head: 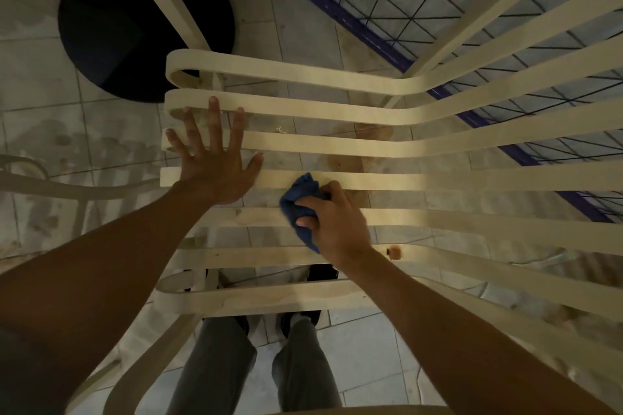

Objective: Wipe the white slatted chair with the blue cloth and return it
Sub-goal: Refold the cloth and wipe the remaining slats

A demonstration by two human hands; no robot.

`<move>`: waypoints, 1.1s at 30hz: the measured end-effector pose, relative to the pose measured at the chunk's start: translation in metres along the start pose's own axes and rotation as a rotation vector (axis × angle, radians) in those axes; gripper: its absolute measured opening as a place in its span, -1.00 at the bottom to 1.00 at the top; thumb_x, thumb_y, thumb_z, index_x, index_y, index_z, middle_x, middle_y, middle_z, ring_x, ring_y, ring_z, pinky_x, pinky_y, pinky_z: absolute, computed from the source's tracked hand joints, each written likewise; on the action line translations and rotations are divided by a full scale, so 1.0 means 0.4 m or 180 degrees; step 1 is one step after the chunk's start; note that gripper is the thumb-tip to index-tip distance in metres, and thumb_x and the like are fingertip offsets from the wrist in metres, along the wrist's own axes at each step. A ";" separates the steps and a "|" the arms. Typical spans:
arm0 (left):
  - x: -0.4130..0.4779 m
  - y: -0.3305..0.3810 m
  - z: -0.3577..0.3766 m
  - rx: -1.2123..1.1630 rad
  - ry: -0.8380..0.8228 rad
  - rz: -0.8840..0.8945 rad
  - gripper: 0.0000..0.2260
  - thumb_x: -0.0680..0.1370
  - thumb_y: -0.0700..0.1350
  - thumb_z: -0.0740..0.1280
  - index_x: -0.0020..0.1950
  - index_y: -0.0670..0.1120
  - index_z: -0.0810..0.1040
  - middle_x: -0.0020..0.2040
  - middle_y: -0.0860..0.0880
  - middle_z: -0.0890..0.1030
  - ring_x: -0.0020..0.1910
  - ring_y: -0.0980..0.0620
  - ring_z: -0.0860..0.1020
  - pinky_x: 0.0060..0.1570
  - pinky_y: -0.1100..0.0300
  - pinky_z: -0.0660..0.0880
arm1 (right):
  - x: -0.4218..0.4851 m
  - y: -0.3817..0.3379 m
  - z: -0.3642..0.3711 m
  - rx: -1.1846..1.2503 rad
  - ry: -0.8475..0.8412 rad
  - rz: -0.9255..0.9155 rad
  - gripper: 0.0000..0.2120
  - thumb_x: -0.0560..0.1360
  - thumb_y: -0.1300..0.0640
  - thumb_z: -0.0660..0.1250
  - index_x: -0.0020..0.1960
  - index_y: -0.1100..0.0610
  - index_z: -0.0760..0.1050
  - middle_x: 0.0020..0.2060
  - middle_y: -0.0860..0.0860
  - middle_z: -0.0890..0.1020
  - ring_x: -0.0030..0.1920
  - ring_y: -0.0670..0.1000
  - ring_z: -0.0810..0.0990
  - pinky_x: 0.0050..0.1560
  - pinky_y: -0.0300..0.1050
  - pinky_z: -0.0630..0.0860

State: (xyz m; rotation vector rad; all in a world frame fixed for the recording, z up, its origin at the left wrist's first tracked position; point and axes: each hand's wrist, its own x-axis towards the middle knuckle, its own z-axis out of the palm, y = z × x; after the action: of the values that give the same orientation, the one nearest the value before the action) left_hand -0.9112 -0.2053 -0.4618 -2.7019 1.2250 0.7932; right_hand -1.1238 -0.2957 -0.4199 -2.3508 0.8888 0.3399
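White slatted chair (337,141) sits under both hands — left hand (215,162) flat, fingers spread on slats; right hand (333,219) clutches the blue cloth (300,199) mid-seat. The bunched cloth could slip through a gap — slats are narrow.

Patio or terrace sort of place; home or café, cannot tell. Tiled floor (40,77) pale, stained, blotchy. White slatted chair (337,101) of moulded garden type; part of second chair (50,185) at left. Round black pedestal base (111,27) on tiles. Blue metal frame (371,34) with black wire grid beyond chair. Light dim.
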 end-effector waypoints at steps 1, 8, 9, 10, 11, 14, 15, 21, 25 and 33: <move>-0.001 -0.001 0.002 0.0010 0.0049 0.0024 -0.26 0.55 0.40 -0.11 0.51 0.16 -0.49 0.51 -0.04 -0.53 0.50 -0.33 -0.41 0.40 -0.39 -0.33 | -0.007 0.024 -0.011 -0.0001 0.0023 0.0070 -0.73 0.52 0.04 0.34 0.21 -0.07 0.56 0.11 0.09 0.43 0.05 0.15 0.48 0.07 0.02 0.50; -0.001 -0.004 0.012 0.0019 0.0238 0.0110 -0.27 0.56 0.38 -0.11 0.53 0.13 -0.46 0.53 -0.06 -0.49 0.51 -0.32 -0.40 0.42 -0.40 -0.32 | -0.011 0.054 -0.024 0.0252 0.0080 0.0305 -0.82 0.50 0.22 0.36 0.10 0.14 0.60 0.07 0.11 0.42 0.03 0.01 0.44 0.06 -0.17 0.46; 0.001 -0.003 0.014 0.0038 0.0240 0.0092 -0.28 0.56 0.38 -0.12 0.52 0.13 -0.47 0.53 -0.06 -0.50 0.51 -0.32 -0.39 0.42 -0.40 -0.32 | -0.006 0.026 -0.014 0.0205 0.0069 0.0299 -0.81 0.51 0.21 0.36 0.11 0.10 0.61 0.08 0.11 0.41 0.07 0.07 0.42 0.12 -0.12 0.45; 0.001 -0.002 0.015 0.0039 0.0220 0.0065 -0.28 0.57 0.37 -0.12 0.52 0.14 -0.48 0.53 -0.06 -0.50 0.51 -0.32 -0.39 0.41 -0.40 -0.32 | 0.001 -0.003 0.001 0.0266 0.0040 0.0309 -0.79 0.51 0.17 0.36 0.13 0.06 0.62 0.10 0.11 0.39 0.10 0.12 0.41 0.16 -0.07 0.44; 0.002 0.001 0.016 0.0022 0.0198 0.0044 -0.30 0.58 0.36 -0.12 0.51 0.14 -0.48 0.53 -0.06 -0.50 0.51 -0.32 -0.39 0.40 -0.40 -0.33 | 0.011 -0.040 0.014 0.0337 0.0025 0.0308 -0.78 0.52 0.12 0.37 0.15 0.03 0.61 0.12 0.11 0.38 0.11 0.15 0.40 0.18 -0.04 0.44; -0.005 -0.002 0.012 -0.0106 0.0234 0.0086 -0.37 0.62 0.24 -0.09 0.55 0.16 -0.40 0.56 -0.06 -0.44 0.53 -0.31 -0.35 0.41 -0.39 -0.33 | 0.039 -0.144 0.052 0.0434 -0.0095 0.0257 -0.75 0.52 0.04 0.36 0.20 -0.02 0.57 0.17 0.09 0.31 0.18 0.17 0.33 0.18 -0.01 0.45; -0.012 -0.010 0.006 -0.0236 0.0279 0.0170 -0.40 0.64 0.18 -0.08 0.57 0.16 -0.34 0.58 -0.05 -0.38 0.55 -0.30 -0.30 0.43 -0.38 -0.31 | 0.043 -0.161 0.061 0.0435 -0.0134 0.0240 -0.74 0.53 0.03 0.34 0.21 -0.02 0.55 0.18 0.09 0.30 0.19 0.16 0.31 0.17 0.00 0.46; -0.100 -0.123 0.007 -0.1558 0.1183 0.0097 -0.47 0.66 -0.05 0.04 0.63 0.04 -0.01 0.64 -0.08 -0.01 0.59 -0.12 0.01 0.52 -0.13 -0.02 | 0.034 -0.128 0.051 0.0246 -0.0229 -0.0085 -0.71 0.56 -0.03 0.30 0.27 -0.07 0.50 0.15 0.07 0.30 0.15 0.14 0.36 0.10 0.04 0.49; -0.181 -0.182 0.087 -0.2846 0.0553 -0.1418 -0.58 0.72 0.03 0.02 0.57 -0.01 0.21 0.55 -0.14 0.26 0.48 -0.15 0.29 0.45 -0.09 0.24 | 0.034 -0.143 0.061 0.0345 -0.0146 -0.0009 -0.74 0.55 0.01 0.34 0.22 -0.01 0.53 0.12 0.06 0.29 0.13 0.12 0.35 0.14 0.02 0.48; -0.198 -0.181 0.119 -0.3805 -0.0203 -0.1856 -0.51 0.68 0.23 -0.14 0.55 0.11 0.21 0.42 -0.09 0.42 0.32 -0.11 0.45 0.33 -0.16 0.39 | 0.059 -0.340 0.127 -0.0193 -0.0044 0.0319 -0.61 0.58 0.07 0.28 0.39 -0.01 0.34 0.33 0.18 0.20 0.26 0.21 0.26 0.33 0.09 0.34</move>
State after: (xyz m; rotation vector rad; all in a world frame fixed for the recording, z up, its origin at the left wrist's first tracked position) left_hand -0.9230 -0.0891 -0.4752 -3.4332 -0.2895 1.8637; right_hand -1.0166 -0.1952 -0.4100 -2.3611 1.0051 0.4288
